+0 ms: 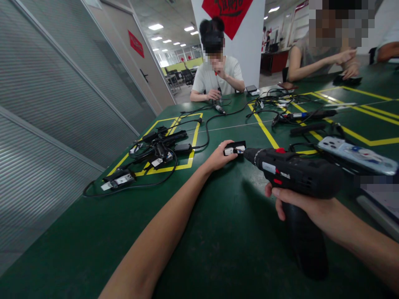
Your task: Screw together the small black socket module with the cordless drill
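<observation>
My right hand (307, 201) is wrapped round the grip of a black cordless drill (299, 172) with red switches. The drill's chuck points left and reaches a small black case (240, 144) with a white inside. Whether the bit touches it I cannot tell. My left hand (221, 155) grips that case at its left end against the green table (218, 232), thumb on the near side and fingers partly hidden behind.
Black adapters and cables (160, 149) lie heaped at left inside yellow tape. More cables and tools (296, 116) lie at right, beside a phone in a clear case (358, 153). A person (218, 79) sits opposite, another (321, 58) at far right.
</observation>
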Available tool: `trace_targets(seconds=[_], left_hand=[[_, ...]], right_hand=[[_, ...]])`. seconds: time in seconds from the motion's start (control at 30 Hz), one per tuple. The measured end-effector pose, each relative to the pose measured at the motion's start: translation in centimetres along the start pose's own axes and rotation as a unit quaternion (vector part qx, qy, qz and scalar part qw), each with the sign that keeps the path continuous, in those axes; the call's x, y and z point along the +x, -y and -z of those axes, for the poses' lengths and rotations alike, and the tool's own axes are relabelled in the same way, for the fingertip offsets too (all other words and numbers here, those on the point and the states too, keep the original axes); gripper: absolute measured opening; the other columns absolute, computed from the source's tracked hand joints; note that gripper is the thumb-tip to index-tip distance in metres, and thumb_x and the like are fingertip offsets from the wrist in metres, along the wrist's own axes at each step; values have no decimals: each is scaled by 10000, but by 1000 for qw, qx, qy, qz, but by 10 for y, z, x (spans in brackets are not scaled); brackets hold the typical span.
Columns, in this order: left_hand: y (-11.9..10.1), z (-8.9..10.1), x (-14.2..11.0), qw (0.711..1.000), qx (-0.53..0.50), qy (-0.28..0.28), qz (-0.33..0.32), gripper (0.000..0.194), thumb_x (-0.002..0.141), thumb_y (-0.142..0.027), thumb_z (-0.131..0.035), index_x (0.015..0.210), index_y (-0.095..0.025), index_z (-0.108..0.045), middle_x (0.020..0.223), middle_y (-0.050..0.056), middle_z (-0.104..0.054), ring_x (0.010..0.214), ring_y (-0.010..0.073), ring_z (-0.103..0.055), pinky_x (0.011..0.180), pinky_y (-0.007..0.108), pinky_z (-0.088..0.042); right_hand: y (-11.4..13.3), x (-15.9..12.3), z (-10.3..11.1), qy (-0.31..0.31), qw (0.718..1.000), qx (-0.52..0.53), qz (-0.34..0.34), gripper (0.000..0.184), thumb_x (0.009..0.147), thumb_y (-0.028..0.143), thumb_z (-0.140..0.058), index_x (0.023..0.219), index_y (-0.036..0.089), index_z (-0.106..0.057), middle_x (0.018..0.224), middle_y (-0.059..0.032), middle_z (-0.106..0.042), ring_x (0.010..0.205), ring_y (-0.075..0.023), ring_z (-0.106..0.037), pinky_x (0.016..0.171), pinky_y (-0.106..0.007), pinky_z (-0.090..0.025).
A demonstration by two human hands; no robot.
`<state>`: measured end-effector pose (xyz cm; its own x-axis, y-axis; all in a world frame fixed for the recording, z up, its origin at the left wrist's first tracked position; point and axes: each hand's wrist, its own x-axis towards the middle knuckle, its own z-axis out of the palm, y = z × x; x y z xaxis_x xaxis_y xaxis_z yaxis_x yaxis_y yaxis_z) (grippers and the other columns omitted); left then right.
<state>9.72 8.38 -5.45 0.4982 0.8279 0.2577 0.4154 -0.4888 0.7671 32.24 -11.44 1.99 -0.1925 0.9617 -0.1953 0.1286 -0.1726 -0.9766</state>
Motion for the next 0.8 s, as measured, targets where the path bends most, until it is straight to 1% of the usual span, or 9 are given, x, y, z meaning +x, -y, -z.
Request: trace_targets(seconds=[0.1,0.27,0.33,0.43,0.47,0.53,0.7,0.73,0.8], left_hand=[[0,0,0,1000,-3,1,-3,594,770,-367,-637,1300,-177,-449,1264,110,-522,1122,228,-528,1001,380,-410],[1,0,0,1000,-3,-2,-6,595,770,-371,-635,1302,-173,-455,1257,115,-530,1128,237,-526,1017,402,-397],[1,0,0,1000,-4,-3,-6,594,769,-366,-638,1299,-168,-458,1256,119,-531,1133,239,-523,1018,402,-397],[1,-1,0,1000,-3,-6,-3,586,770,-362,-638,1294,-170,-460,1259,116,-531,1145,240,-519,1019,399,-398],[0,-1,0,1000,-2,-7,-2,585,772,-364,-637,1295,-172,-460,1261,114,-531,1150,240,-517,1020,398,-397],[-1,-1,-1,1000,-1,-7,-2,583,777,-370,-633,1297,-176,-457,1265,110,-530,1156,239,-514,1023,396,-397],[-2,0,-1,1000,0,-5,-1,581,781,-366,-628,1301,-178,-451,1268,107,-527,1162,238,-512,1025,394,-396],[-2,0,-1,1000,1,-5,-3,581,780,-362,-628,1301,-177,-450,1268,108,-527,1161,238,-512,1025,393,-396],[-2,0,-2,1000,1,-4,-5,581,779,-357,-627,1301,-175,-448,1264,109,-529,1154,236,-514,1021,391,-398]], right_hand=[[1,1,0,3,1000,2,5,165,846,368,-595,929,231,-636,879,-9,-706,503,-127,-619,591,-327,-453],[0,4,0,10,1000,19,4,131,826,343,-613,833,213,-626,804,11,-677,445,-105,-619,505,-283,-444],[-2,5,0,8,1000,28,8,159,815,352,-618,910,224,-616,818,9,-681,429,-111,-618,502,-290,-466],[-3,6,-1,2,999,38,13,368,791,364,-636,1134,270,-544,835,9,-691,420,-135,-626,476,-301,-476],[-3,6,-1,0,999,38,14,421,783,366,-642,1177,280,-522,825,10,-693,416,-140,-626,469,-301,-472],[-2,6,-1,-3,999,36,14,460,772,369,-653,1203,285,-512,814,8,-700,411,-141,-625,475,-302,-471],[1,4,-2,-7,999,30,7,459,773,387,-652,1204,294,-527,821,10,-709,430,-143,-626,500,-312,-482],[1,4,-2,-8,1000,27,5,432,776,392,-648,1184,294,-543,828,9,-713,435,-145,-626,506,-316,-482],[0,3,-1,-9,1000,15,2,317,786,410,-639,1074,279,-608,829,4,-723,457,-149,-628,536,-329,-480]])
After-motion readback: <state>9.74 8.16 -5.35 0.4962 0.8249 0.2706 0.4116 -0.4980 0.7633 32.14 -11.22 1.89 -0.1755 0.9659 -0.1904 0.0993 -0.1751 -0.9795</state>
